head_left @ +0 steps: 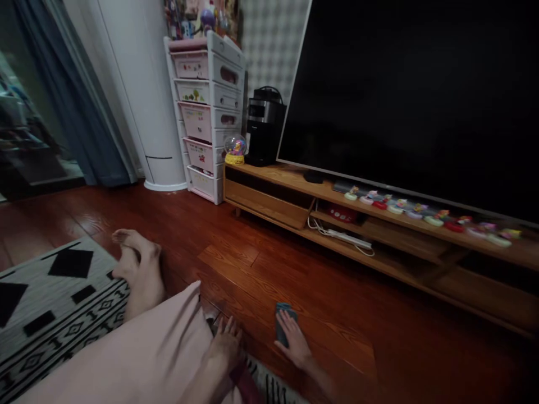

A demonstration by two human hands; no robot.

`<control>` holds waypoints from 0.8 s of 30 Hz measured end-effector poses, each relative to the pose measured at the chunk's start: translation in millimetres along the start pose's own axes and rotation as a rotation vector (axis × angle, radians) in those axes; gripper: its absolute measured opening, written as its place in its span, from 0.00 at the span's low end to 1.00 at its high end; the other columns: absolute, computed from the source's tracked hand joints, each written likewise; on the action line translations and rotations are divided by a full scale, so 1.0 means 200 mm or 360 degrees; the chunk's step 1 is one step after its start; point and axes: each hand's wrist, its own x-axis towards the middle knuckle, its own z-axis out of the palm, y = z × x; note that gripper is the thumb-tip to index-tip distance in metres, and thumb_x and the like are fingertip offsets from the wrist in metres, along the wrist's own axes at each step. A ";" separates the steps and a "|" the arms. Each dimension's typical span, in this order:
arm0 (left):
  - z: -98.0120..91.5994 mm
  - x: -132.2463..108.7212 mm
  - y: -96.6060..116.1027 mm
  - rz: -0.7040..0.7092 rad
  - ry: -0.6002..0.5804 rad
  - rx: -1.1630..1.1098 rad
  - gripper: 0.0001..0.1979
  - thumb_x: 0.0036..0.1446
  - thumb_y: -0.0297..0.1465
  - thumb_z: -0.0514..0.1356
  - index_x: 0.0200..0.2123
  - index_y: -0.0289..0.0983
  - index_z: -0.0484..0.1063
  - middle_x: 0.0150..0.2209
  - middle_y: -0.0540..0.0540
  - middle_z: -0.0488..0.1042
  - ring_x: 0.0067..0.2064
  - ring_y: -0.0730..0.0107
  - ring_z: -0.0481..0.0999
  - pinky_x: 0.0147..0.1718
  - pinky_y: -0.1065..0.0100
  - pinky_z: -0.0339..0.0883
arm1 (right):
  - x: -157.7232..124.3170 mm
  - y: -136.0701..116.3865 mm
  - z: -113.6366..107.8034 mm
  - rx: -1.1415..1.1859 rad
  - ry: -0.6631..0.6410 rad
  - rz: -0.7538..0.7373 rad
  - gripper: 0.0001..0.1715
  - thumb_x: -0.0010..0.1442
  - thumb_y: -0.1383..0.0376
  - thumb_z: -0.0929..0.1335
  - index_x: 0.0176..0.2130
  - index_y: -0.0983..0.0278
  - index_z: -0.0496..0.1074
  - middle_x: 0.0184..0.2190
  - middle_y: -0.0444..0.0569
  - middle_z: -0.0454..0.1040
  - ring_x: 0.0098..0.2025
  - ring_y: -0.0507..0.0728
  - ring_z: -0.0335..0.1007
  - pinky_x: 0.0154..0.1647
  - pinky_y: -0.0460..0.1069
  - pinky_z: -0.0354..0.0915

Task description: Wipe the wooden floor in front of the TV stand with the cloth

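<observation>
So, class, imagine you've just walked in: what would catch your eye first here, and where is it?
Probably the big dark TV filling the upper right, with a row of colourful figurines on the wooden stand below it. Then, at lower centre, the right hand lying on what looks like a blue-grey cloth on the floor.

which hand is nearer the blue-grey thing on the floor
Right. The right hand lies on the blue-grey thing; the left hand is apart, left of it.

Two hands [293, 336], one cloth [284, 306], nine figurines [416, 211]
</observation>
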 end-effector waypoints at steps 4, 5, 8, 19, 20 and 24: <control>-0.02 -0.06 0.18 -0.0022 -0.0292 0.0061 0.35 0.61 0.43 0.53 0.69 0.34 0.61 0.72 0.35 0.54 0.74 0.47 0.44 0.70 0.42 0.36 | -0.12 0.36 -0.09 -0.0096 0.0456 0.0778 0.46 0.65 0.45 0.57 0.73 0.65 0.51 0.73 0.56 0.50 0.75 0.67 0.42 0.73 0.65 0.45; -0.02 -0.07 0.23 -0.0002 -0.0344 0.0056 0.36 0.60 0.43 0.53 0.69 0.34 0.61 0.72 0.35 0.53 0.74 0.49 0.43 0.71 0.43 0.36 | -0.14 0.41 -0.11 -0.0112 0.0519 0.0949 0.47 0.65 0.46 0.56 0.73 0.67 0.51 0.73 0.58 0.51 0.75 0.68 0.42 0.72 0.66 0.45; 0.02 -0.09 0.33 0.0089 -0.0428 0.0047 0.35 0.59 0.43 0.55 0.68 0.35 0.63 0.72 0.36 0.54 0.74 0.49 0.44 0.71 0.43 0.36 | -0.20 0.43 -0.11 -0.0136 0.0545 0.1192 0.48 0.64 0.46 0.55 0.72 0.71 0.50 0.73 0.61 0.50 0.75 0.69 0.41 0.72 0.68 0.43; 0.12 -0.10 0.48 0.0288 -0.0276 0.0156 0.39 0.58 0.35 0.60 0.72 0.39 0.54 0.74 0.38 0.44 0.75 0.52 0.39 0.71 0.44 0.37 | -0.64 0.24 -0.08 -0.0030 0.0106 0.0206 0.48 0.63 0.43 0.63 0.73 0.58 0.49 0.75 0.51 0.46 0.75 0.62 0.39 0.73 0.60 0.45; 0.12 -0.12 0.49 0.0305 -0.0258 0.0150 0.39 0.58 0.33 0.60 0.72 0.40 0.53 0.74 0.38 0.43 0.75 0.53 0.39 0.71 0.44 0.37 | -0.67 0.28 -0.11 -0.0057 0.0184 0.0301 0.46 0.64 0.44 0.63 0.73 0.59 0.50 0.74 0.52 0.48 0.75 0.62 0.41 0.72 0.61 0.47; 0.10 -0.17 0.53 0.0384 -0.0179 0.0160 0.38 0.60 0.32 0.59 0.72 0.41 0.52 0.75 0.39 0.42 0.75 0.55 0.39 0.71 0.46 0.38 | -0.68 0.39 -0.23 -0.0168 0.0414 0.0746 0.38 0.67 0.55 0.59 0.72 0.63 0.54 0.72 0.55 0.54 0.74 0.64 0.46 0.70 0.62 0.50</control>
